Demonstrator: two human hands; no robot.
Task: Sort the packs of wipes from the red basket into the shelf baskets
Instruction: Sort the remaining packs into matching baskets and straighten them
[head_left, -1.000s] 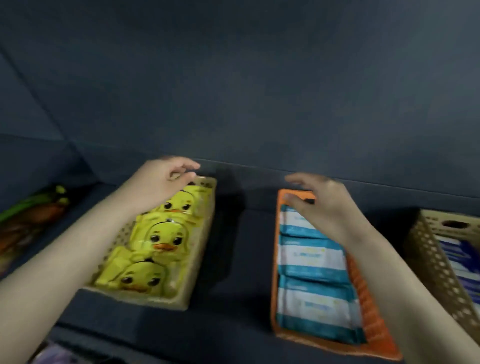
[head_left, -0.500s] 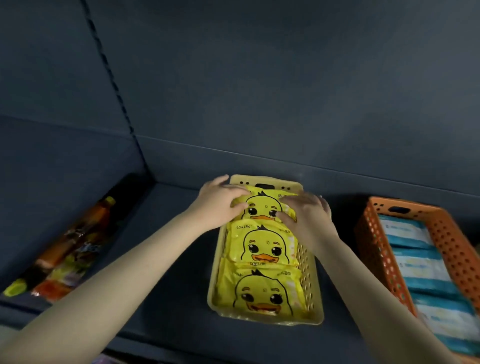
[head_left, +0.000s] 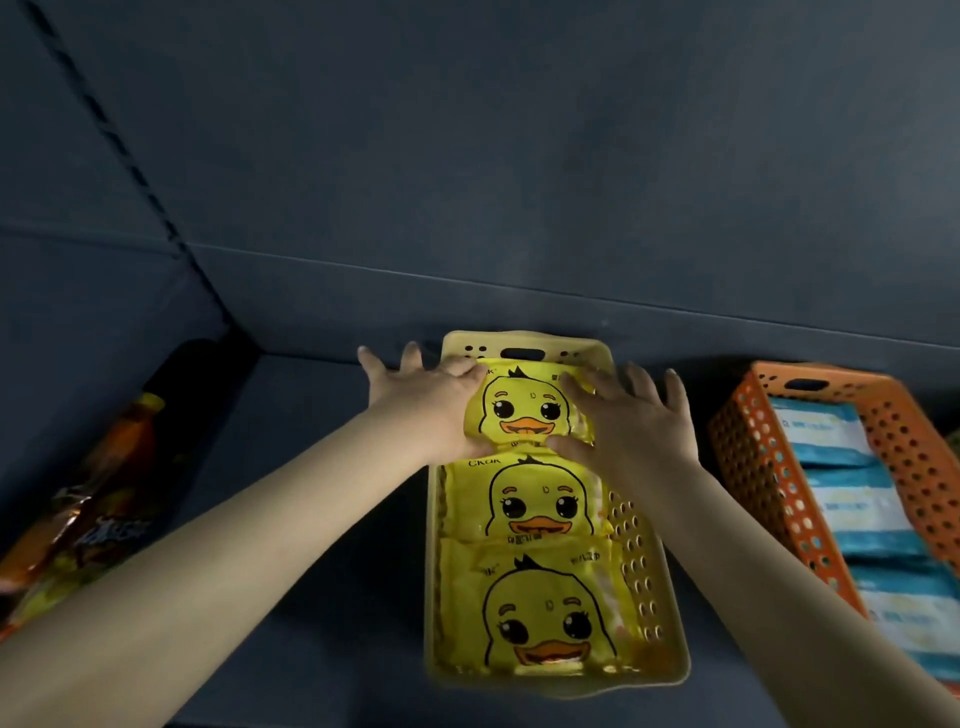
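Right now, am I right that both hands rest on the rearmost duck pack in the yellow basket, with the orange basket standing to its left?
Not quite: the orange basket stands to the right of the yellow basket, as the head view shows. The rest holds: the left hand and right hand both rest on the rearmost duck pack.

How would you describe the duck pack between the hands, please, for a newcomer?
On the dark shelf, a yellow basket sits left of the orange basket. Three duck packs lie in a row inside it. Ours is the farthest one, by the handle slot.
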